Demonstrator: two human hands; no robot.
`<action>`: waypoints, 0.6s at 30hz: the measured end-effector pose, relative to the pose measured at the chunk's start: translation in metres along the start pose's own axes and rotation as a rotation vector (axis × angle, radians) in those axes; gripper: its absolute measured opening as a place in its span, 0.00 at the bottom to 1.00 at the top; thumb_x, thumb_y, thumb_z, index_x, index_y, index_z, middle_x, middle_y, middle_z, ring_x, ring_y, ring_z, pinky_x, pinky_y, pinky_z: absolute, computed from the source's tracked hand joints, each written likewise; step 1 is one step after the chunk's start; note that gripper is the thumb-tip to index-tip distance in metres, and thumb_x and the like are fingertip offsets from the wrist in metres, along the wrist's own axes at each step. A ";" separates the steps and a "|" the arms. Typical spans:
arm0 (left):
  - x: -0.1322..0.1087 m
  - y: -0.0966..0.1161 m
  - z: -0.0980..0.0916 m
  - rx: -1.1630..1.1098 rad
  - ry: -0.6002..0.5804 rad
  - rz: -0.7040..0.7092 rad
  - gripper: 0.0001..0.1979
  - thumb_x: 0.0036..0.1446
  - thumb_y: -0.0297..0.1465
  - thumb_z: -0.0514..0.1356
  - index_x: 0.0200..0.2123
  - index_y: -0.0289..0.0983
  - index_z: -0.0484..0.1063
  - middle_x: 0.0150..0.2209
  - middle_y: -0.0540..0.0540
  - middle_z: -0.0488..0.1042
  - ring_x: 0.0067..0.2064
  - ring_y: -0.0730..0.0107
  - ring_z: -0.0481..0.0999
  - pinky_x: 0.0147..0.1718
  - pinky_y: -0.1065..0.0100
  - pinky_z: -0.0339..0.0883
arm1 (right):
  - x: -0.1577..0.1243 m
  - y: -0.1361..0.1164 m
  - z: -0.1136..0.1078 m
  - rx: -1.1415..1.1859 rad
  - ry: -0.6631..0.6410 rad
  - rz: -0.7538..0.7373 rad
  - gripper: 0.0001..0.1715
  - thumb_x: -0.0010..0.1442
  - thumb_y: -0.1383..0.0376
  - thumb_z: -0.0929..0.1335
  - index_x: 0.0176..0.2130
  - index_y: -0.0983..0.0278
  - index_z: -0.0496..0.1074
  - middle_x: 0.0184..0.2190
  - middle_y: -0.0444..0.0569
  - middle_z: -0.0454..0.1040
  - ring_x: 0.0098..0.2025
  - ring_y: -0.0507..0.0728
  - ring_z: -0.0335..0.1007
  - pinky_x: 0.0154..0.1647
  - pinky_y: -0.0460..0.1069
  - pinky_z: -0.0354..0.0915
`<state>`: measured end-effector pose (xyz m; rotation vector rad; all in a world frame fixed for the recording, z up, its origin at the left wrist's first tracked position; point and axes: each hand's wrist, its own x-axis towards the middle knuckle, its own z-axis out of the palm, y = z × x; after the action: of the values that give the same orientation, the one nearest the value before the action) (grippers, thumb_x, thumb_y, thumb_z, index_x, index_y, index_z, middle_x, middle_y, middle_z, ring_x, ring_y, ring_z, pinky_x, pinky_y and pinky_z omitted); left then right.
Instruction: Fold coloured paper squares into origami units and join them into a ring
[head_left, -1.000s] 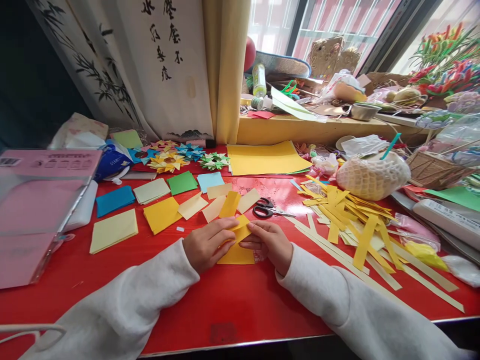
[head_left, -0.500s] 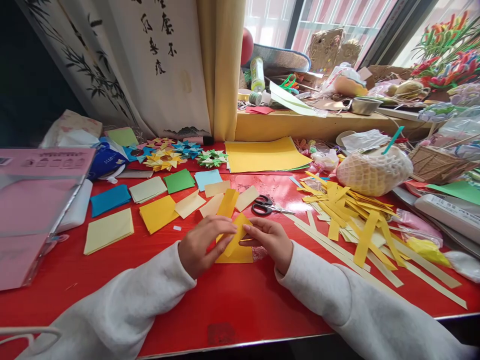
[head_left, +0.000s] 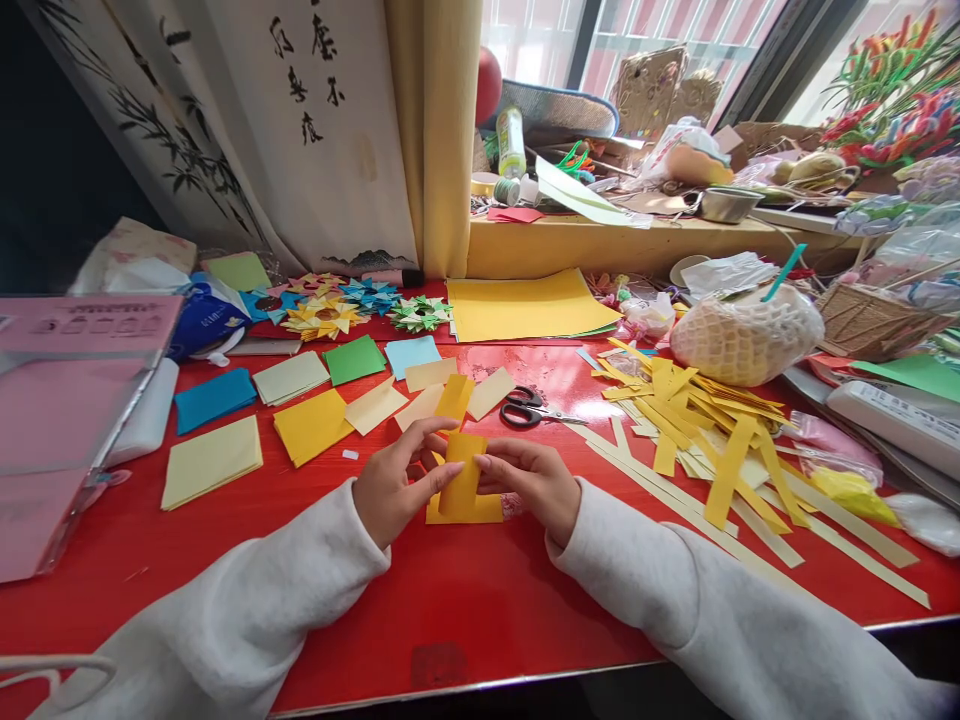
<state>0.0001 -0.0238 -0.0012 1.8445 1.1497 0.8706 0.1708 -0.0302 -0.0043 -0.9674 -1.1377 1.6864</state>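
Note:
Between my hands a small yellow paper piece point(head_left: 460, 480), bent or folded, stands raised above the red table point(head_left: 465, 610). My left hand point(head_left: 401, 478) pinches its left side, thumb in front. My right hand point(head_left: 536, 480) grips its right edge between thumb and fingers. Under it lies a flat yellow sheet point(head_left: 487, 512), partly covered. Just beyond my fingers is another yellow strip point(head_left: 454, 398), with cream paper slips point(head_left: 491, 393) beside it. Black-handled scissors point(head_left: 529, 408) rest past my right hand.
Stacks of coloured paper point(head_left: 313, 425) sit at left, and folded paper stars point(head_left: 322, 312) behind them. A heap of yellow and cream offcuts point(head_left: 690, 420) spreads at right, near a net-wrapped fruit point(head_left: 750, 335) with a straw. A pink package point(head_left: 75, 420) stands far left.
The yellow piece has turned from a slant to nearly upright. My left fingers have closed onto its left side; my right hand keeps its hold. The view has shifted slightly.

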 end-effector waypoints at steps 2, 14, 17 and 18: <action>-0.001 0.001 0.000 0.045 -0.006 0.019 0.16 0.51 0.36 0.54 0.45 0.42 0.60 0.32 0.50 0.64 0.32 0.74 0.69 0.28 0.72 0.67 | -0.002 -0.001 0.001 -0.019 -0.023 -0.028 0.13 0.47 0.58 0.66 0.30 0.66 0.69 0.28 0.45 0.73 0.32 0.54 0.71 0.38 0.51 0.67; -0.001 0.004 0.001 0.153 -0.003 0.110 0.15 0.52 0.34 0.53 0.45 0.41 0.62 0.32 0.49 0.67 0.31 0.75 0.69 0.27 0.75 0.67 | -0.003 0.003 0.002 -0.014 -0.055 -0.071 0.13 0.50 0.59 0.64 0.34 0.64 0.70 0.29 0.45 0.73 0.33 0.54 0.71 0.36 0.50 0.67; -0.001 0.003 -0.001 0.162 -0.017 0.165 0.15 0.53 0.33 0.53 0.46 0.42 0.63 0.34 0.49 0.67 0.32 0.76 0.69 0.28 0.75 0.67 | -0.002 0.002 0.002 -0.013 -0.064 -0.059 0.14 0.49 0.59 0.65 0.35 0.63 0.70 0.31 0.45 0.73 0.34 0.54 0.71 0.38 0.50 0.67; 0.000 0.003 -0.001 0.169 -0.022 0.176 0.15 0.53 0.32 0.53 0.46 0.42 0.63 0.34 0.49 0.67 0.32 0.75 0.69 0.29 0.75 0.67 | -0.003 0.002 0.002 -0.012 -0.066 -0.057 0.14 0.49 0.59 0.65 0.36 0.63 0.71 0.31 0.45 0.73 0.34 0.54 0.71 0.38 0.50 0.66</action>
<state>-0.0001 -0.0247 0.0016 2.1132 1.0874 0.8703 0.1692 -0.0336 -0.0051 -0.8843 -1.2086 1.6786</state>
